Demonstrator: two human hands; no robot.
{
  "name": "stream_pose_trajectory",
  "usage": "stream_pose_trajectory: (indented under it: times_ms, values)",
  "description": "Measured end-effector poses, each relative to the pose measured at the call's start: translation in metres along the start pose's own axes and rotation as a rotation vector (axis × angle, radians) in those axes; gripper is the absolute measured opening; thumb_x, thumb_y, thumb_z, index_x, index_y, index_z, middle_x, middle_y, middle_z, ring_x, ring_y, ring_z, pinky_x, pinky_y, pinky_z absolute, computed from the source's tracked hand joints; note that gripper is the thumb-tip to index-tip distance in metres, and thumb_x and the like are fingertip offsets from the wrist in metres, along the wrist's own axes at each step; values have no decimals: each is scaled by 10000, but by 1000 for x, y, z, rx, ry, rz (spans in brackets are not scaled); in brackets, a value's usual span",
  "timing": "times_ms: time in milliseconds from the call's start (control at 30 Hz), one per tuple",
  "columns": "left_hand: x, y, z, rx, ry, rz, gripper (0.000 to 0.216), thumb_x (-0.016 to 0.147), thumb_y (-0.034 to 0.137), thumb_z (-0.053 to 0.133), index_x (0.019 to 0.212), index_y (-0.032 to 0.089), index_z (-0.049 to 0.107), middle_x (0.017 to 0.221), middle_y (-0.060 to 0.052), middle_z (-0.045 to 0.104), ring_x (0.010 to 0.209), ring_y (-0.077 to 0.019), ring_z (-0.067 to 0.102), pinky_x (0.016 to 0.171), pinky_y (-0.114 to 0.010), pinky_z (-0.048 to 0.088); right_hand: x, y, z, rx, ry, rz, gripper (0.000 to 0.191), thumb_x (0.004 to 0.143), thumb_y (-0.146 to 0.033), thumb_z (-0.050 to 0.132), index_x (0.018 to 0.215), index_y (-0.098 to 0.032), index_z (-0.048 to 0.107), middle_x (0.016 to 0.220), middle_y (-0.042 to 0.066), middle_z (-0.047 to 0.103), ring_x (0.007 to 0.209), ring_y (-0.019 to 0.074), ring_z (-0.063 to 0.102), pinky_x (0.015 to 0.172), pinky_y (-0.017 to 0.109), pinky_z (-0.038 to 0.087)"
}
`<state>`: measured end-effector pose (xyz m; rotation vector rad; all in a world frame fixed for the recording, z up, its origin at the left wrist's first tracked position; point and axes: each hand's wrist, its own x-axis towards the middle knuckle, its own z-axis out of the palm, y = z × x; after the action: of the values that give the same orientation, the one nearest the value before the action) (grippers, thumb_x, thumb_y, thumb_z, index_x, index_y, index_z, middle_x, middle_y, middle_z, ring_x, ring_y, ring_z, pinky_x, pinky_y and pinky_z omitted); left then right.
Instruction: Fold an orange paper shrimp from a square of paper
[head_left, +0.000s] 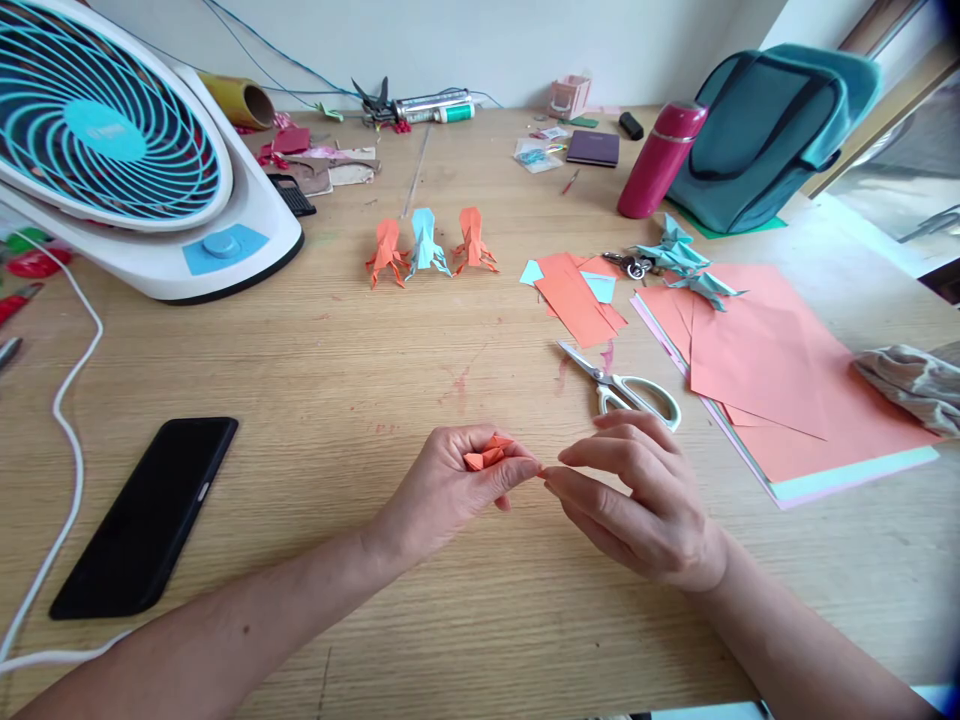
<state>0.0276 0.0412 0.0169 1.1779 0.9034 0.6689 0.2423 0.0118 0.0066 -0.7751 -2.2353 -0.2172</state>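
Note:
My left hand point(469, 480) is closed around a small folded orange paper piece point(486, 457), most of it hidden by the fingers. A thin orange tip pokes out past the left thumb, where the fingertips of my right hand point(637, 500) meet it in a pinch. Just beyond the right hand lie scissors point(611, 385) with pale handles, blades parted. Farther back on the table stand two orange origami figures with splayed legs, one at left point(387, 250) and one at right point(471, 238), with a light blue origami figure point(426, 240) between them.
Orange paper sheets point(757, 370) are stacked at right, with cut strips point(574, 300), keys point(634, 265) and blue folded paper point(679, 255) near them. A pink bottle point(664, 160) and teal bag point(765, 140) stand behind. At left are a fan point(225, 240) and a phone point(146, 515).

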Motion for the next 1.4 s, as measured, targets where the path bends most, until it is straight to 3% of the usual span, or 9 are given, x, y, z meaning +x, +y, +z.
stream_pose_trajectory:
  times_ms: [133, 433, 667, 867, 1233, 1400]
  values:
    - [0, 1, 0, -24, -23, -11, 233, 821, 358, 787, 730, 150, 736, 634, 31, 583, 589, -73, 519, 546, -166, 501, 0, 0, -3, -5, -46, -45, 192, 886, -67, 664, 1025, -198, 686, 926, 30, 735, 755, 159, 626, 886, 440, 536]
    - [2, 5, -1, -126, -114, -83, 113, 819, 269, 787, 811, 160, 760, 662, 41, 619, 608, -61, 570, 557, -137, 520, -2, 0, -2, 14, 3, -26, 182, 876, -19, 644, 1024, -120, 683, 907, 64, 697, 754, 158, 601, 889, 435, 525]
    - [1, 0, 1, -59, -48, 59, 51, 814, 203, 772, 801, 153, 770, 734, 17, 628, 650, -71, 577, 576, -150, 541, -3, 0, -1, 33, -42, -20, 194, 889, -15, 625, 1051, -113, 667, 924, 72, 673, 783, 161, 593, 922, 436, 512]
    - [0, 0, 1, -30, -60, 85, 48, 835, 184, 744, 804, 151, 759, 737, 15, 624, 638, -65, 567, 575, -145, 526, 2, 0, 2, 46, -86, 3, 163, 919, -29, 590, 1045, -123, 632, 920, 78, 662, 797, 169, 597, 931, 433, 513]
    - [-2, 0, 1, 71, -37, 181, 52, 855, 184, 734, 819, 151, 748, 734, 17, 596, 643, -71, 546, 588, -172, 477, 4, -5, 5, 243, -22, 155, 230, 891, 2, 620, 1053, -160, 604, 927, 70, 621, 841, 177, 591, 866, 429, 534]
    - [-3, 2, -1, 201, 32, 355, 61, 871, 135, 710, 822, 157, 739, 739, 15, 627, 671, -74, 560, 619, -171, 460, 5, -8, 5, 361, 38, 286, 249, 877, 19, 619, 1037, -171, 628, 913, 54, 597, 825, 165, 597, 852, 402, 544]
